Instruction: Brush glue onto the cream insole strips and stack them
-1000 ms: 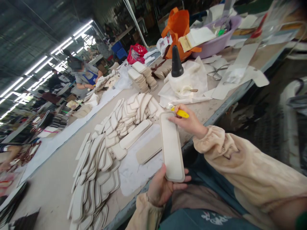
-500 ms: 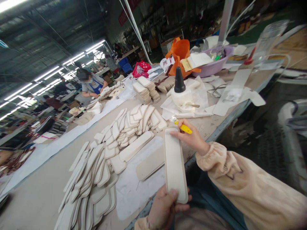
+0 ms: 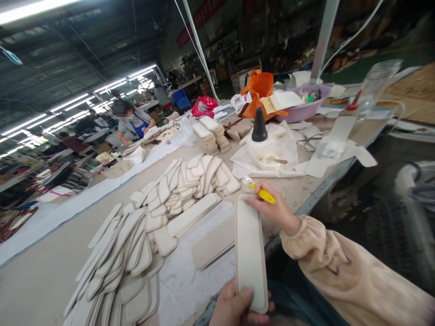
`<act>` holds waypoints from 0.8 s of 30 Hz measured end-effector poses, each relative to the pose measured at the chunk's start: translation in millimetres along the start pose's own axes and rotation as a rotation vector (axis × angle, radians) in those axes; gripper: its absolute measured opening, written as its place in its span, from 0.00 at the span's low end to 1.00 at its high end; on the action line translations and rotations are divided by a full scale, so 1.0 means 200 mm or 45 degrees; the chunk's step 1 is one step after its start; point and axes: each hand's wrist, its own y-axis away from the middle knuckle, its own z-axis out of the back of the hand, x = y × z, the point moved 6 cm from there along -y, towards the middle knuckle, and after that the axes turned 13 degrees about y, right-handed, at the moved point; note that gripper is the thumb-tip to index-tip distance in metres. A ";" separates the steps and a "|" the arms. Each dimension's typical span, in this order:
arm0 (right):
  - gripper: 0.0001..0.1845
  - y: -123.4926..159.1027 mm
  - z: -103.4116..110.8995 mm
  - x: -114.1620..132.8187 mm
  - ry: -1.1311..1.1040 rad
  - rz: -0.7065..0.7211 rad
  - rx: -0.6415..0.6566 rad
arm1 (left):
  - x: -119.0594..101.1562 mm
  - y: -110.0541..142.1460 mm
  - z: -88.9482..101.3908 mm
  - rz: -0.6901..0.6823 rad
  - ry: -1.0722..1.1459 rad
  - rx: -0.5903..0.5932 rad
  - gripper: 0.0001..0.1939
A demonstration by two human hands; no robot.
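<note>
A long cream panel (image 3: 250, 249) with rounded corners and a tan border is held up over the table's front edge. My left hand (image 3: 238, 304) grips its near end, thumb on top and fingers beneath. At the far end, my right hand (image 3: 273, 206) pinches the panel's edge and also holds a yellow-handled brush (image 3: 264, 194), its bristles pointing away to the left. Beside the panel, a similar tan piece (image 3: 214, 242) lies on a white sheet (image 3: 190, 285). Many such panels (image 3: 118, 258) spread in overlapping heaps to the left.
Beyond the brush stands a white pot with a black cone (image 3: 259, 127) on a plastic sheet. Farther back are stacked panels (image 3: 210, 136), an orange bag (image 3: 260, 88), a purple basin (image 3: 306, 106) and a clear jar (image 3: 379, 88). A person (image 3: 132, 120) works at the far left.
The camera view has tilted slightly, so the table and hands appear lower. Both hands keep their hold on the panel, and the brush stays in my right hand.
</note>
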 end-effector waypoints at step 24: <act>0.13 0.01 -0.18 -0.08 0.853 0.422 0.037 | -0.19 0.05 0.13 -0.280 -0.040 -0.271 0.22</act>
